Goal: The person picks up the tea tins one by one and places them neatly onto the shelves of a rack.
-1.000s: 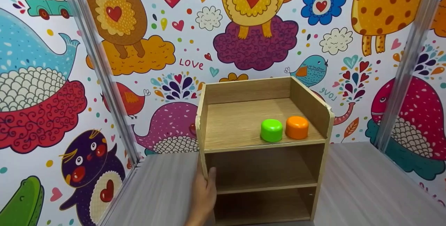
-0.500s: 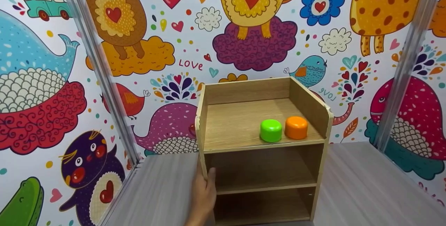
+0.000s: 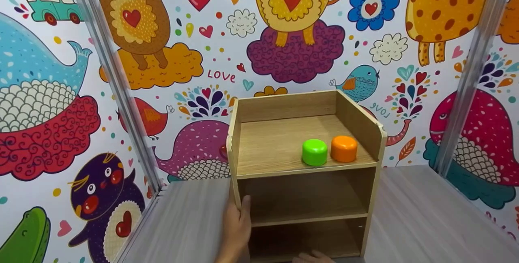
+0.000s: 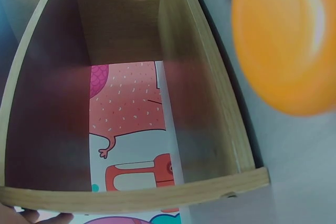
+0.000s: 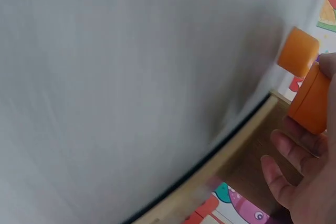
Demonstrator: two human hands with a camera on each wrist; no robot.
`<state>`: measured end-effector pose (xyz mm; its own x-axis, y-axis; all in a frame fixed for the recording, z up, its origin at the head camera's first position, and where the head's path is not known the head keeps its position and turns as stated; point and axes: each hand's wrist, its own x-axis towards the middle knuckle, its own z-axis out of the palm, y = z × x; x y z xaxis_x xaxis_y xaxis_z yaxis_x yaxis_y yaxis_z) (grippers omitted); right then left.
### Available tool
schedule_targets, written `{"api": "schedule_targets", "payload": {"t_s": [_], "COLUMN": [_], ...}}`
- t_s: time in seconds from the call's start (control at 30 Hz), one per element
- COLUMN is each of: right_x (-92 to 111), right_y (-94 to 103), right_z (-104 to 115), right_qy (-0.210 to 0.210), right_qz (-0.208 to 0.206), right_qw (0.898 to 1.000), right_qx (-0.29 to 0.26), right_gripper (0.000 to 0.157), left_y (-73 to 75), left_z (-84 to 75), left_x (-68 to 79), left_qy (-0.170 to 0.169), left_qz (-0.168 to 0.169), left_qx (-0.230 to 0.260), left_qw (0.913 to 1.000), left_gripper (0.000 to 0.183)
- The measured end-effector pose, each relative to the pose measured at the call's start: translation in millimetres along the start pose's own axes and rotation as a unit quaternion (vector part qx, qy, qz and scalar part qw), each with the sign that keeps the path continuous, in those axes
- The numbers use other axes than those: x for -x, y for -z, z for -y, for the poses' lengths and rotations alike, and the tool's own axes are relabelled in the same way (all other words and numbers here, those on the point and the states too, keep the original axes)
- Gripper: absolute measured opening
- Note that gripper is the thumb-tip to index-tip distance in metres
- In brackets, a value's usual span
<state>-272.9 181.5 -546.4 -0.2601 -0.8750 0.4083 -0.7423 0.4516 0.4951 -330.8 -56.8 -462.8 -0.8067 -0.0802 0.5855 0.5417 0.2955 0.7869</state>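
Newly arrived at the bottom front of the shelf unit point(image 3: 267, 145): right hand point(image 3: 312, 257), orange piece point(image 5: 311, 100) pinched between thumb and fingers, lower fingers parted. Left panel: left hand point(image 3: 238, 222), fingers gripping it.

Shelf top point(image 3: 275, 137): grn cyl point(image 3: 314, 152), orng cyl point(image 3: 344, 148)

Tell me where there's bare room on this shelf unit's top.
The top board is bare from its left wall to the green cylinder, and behind it to the rear wall. The front right is crowded: the orange cylinder stands between the green one and the right wall.
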Motion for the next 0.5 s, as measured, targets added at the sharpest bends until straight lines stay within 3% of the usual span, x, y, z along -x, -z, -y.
{"api": "schedule_targets", "payload": {"t_s": [0.13, 0.27, 0.5], "right_x": [-5.3, -15.3, -34.1], "right_y": [16.7, 33.4, 70.1], "right_z": [-1.9, -3.8, -13.4], "right_qy": [-0.025, -0.057, -0.103], "right_qz": [0.031, 0.035, 0.117], "right_qw": [0.998, 0.992, 0.962], "right_qx": [-0.055, -0.109, -0.223], "right_gripper": [0.034, 0.033, 0.037], "left_y": [0.2, 0.5, 0.8], "left_z": [-0.8, -1.2, 0.1], "left_x": [-0.2, -0.1, -0.2], "left_qy": [-0.002, 0.005, 0.000], "left_qz": [0.001, 0.003, -0.006], "left_qx": [-0.004, -0.001, -0.001], "left_qw": [1.0000, 1.0000, 1.0000], "left_gripper": [0.059, 0.060, 0.057]}}
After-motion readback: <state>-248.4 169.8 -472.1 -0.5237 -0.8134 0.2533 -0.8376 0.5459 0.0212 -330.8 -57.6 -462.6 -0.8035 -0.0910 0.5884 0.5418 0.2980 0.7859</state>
